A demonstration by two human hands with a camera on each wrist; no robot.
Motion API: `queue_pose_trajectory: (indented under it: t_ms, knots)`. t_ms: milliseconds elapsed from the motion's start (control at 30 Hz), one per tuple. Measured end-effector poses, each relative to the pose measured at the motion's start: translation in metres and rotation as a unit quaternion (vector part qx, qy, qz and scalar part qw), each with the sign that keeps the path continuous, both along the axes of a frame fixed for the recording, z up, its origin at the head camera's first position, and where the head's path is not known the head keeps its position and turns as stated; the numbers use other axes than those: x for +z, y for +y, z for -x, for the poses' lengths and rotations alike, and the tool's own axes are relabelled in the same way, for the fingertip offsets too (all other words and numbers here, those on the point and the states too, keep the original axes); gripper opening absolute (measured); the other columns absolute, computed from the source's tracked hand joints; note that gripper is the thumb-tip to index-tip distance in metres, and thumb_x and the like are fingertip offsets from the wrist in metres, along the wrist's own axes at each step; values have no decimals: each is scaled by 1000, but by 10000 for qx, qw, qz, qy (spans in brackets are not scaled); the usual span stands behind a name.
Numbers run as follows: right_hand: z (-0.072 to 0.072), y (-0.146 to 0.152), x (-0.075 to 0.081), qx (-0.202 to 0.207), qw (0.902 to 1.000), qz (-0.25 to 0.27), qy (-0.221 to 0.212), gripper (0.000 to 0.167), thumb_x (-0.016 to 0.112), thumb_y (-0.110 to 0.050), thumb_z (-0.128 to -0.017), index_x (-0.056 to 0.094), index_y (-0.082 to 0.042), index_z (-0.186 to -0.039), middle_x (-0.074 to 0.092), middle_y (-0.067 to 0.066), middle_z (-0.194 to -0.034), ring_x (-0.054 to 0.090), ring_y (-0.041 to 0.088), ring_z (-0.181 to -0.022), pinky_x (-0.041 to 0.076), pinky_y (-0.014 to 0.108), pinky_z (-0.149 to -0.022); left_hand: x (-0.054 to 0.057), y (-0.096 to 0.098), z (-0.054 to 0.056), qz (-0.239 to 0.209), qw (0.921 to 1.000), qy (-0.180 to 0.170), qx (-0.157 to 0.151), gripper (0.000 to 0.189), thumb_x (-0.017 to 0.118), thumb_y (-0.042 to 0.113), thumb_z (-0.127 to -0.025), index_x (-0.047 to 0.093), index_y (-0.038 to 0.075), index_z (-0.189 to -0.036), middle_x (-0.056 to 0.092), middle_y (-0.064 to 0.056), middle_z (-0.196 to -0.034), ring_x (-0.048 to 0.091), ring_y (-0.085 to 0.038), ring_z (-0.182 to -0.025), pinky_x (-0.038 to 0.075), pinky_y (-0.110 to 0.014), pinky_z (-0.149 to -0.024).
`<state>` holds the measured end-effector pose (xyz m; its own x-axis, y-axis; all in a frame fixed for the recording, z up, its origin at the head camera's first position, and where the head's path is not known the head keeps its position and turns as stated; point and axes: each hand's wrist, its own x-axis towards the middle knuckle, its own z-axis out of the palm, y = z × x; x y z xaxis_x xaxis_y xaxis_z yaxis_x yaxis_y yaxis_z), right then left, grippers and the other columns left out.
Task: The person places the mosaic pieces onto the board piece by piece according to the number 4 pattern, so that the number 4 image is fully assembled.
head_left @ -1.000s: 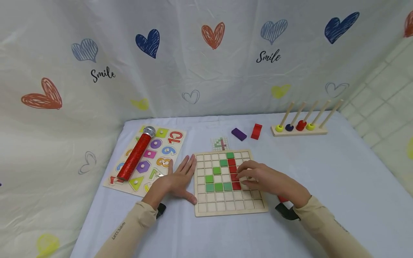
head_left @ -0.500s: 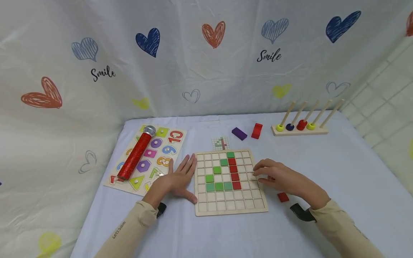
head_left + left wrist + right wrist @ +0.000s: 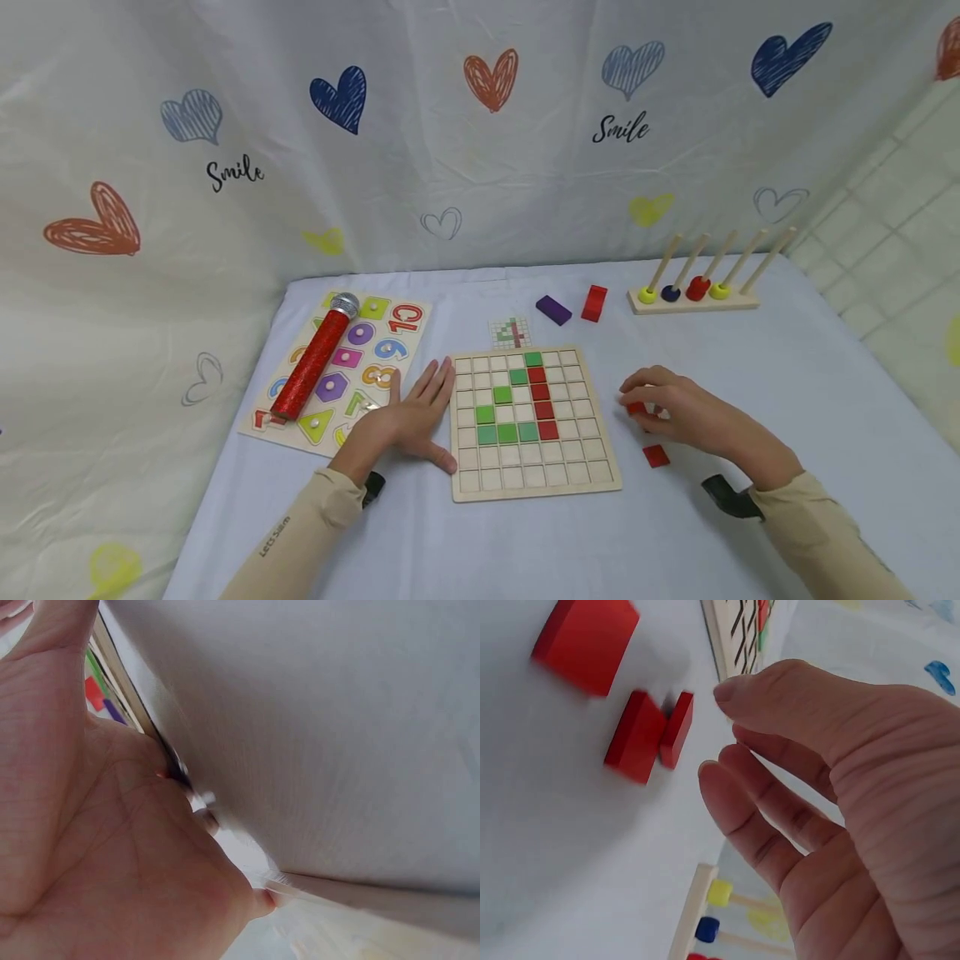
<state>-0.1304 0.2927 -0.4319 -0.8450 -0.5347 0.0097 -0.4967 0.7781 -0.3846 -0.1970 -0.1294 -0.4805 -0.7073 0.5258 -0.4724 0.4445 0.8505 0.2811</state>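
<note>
A wooden grid board [image 3: 491, 492] lies on the white cloth with green tiles [image 3: 507, 432] stepped across it and a column of red tiles [image 3: 542, 392] standing beside them. My left hand [image 3: 411, 421] lies with fingers spread against the board's left edge. To the right of the board hovers my right hand [image 3: 686, 412], fingers loosely bent with nothing between them. Under it lie loose red tiles; the right wrist view has a pair of red tiles [image 3: 636, 739] close together and another red tile [image 3: 592, 641] apart, all just off the fingertips.
A small pattern card [image 3: 510, 332] sits behind the board, near a purple block [image 3: 553, 310] and red pieces [image 3: 594, 303]. On the left, a red glitter microphone [image 3: 315, 358] lies across a number puzzle [image 3: 406, 317]. A peg stand with beads [image 3: 693, 305] is at the back right.
My right hand has drawn back from the red column on the board to the loose red tiles at the right. The left hand has stayed in place.
</note>
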Motion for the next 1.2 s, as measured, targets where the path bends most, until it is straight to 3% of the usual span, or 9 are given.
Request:
queue_pose_trajectory:
  t_ms: [200,500,833,1200]
  knots:
    - [3,10,-14,-147,9998,-45,-91,27,88,-1,-85,79,-12,-108,70,4,-112,64,19,-101,66,29,-78,5,1,-2,20,10000,-43,-8,155,87,74,-72,-16,13,-171,-26,-1,-179,-25,-26,-167,-27,-74,-121]
    - [2,10,-20,-116,9993,365,13,25,86,2,-85,78,-17,-100,67,-3,-106,62,15,-95,63,23,-77,-1,0,-1,-10,10000,47,-16,158,88,75,-69,-16,14,-171,-27,-1,-179,-25,-26,-167,-29,-74,-120]
    - [-4,-3,-13,128,9985,527,38,27,85,0,-87,79,-19,-104,66,-5,-111,61,14,-104,65,28,-83,0,-1,-1,-82,10000,-11,28,157,87,75,-70,-16,13,-171,-26,-1,-179,-24,-27,-168,-29,-74,-120]
    - [-12,-28,-15,703,9947,751,93,25,84,-1,-88,80,-17,-107,66,-2,-114,61,15,-101,64,23,-77,15,0,-6,-28,9999,2,-106,152,86,74,-73,-11,9,-172,-20,-7,-181,-18,-31,-169,-21,-77,-124]
